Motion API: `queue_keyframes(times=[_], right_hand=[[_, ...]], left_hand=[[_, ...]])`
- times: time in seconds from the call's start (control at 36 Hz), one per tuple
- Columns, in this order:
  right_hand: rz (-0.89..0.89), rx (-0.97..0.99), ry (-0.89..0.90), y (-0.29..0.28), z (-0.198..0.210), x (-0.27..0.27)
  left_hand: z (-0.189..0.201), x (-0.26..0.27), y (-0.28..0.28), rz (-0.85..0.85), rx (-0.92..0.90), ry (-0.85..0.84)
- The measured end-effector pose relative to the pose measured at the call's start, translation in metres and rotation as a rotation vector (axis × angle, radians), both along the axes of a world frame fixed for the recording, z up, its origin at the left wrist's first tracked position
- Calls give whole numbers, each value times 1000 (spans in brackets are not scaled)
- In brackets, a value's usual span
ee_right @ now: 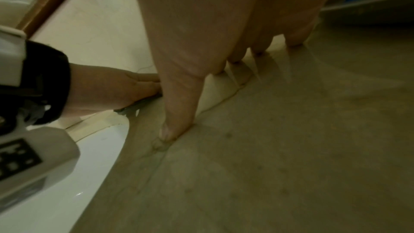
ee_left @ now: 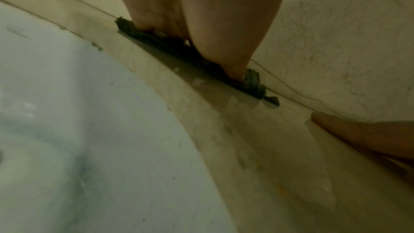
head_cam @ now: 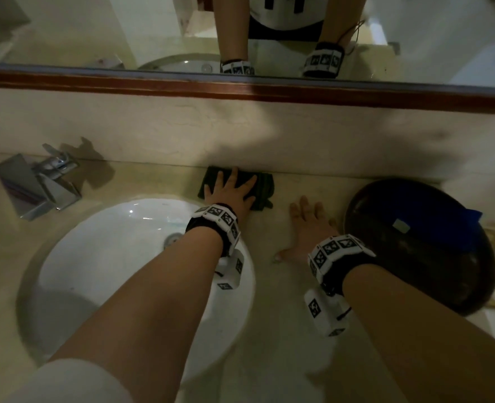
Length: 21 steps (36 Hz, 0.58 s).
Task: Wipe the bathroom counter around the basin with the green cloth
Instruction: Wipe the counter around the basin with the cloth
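Observation:
The dark green cloth [head_cam: 262, 186] lies bunched on the beige counter [head_cam: 275, 330] against the back wall, just behind the right rim of the white basin [head_cam: 101, 257]. My left hand [head_cam: 230, 189] presses flat on the cloth with fingers spread straight. In the left wrist view the cloth [ee_left: 253, 81] is squashed under my palm [ee_left: 201, 24]. My right hand [head_cam: 307, 225] rests flat on bare counter to the right of the cloth, fingers straight, holding nothing. The right wrist view shows its fingertips [ee_right: 174, 128] touching the stone.
A chrome tap [head_cam: 45, 184] stands behind the basin at the left. A dark round bowl [head_cam: 421, 242] with a blue item in it sits close to my right wrist. A wood-framed mirror [head_cam: 240, 33] runs above the backsplash.

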State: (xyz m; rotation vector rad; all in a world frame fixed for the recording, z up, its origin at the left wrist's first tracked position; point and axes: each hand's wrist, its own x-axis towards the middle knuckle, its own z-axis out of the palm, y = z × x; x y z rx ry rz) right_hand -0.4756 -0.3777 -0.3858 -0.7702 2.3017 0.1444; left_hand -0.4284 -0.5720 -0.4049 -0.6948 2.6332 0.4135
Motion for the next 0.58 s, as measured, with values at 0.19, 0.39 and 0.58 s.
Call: queue_keyframes(times=[0.19,0.39,0.58], right_hand=[[6,2,2,0,2,-1],[20,3,4,0,0,-1],[18,7,18,-1,0,0]], left_hand=[[1,17,0,60,-19,3],[0,21,8,113,-3,11],[-1,20,8,115,-11,9]])
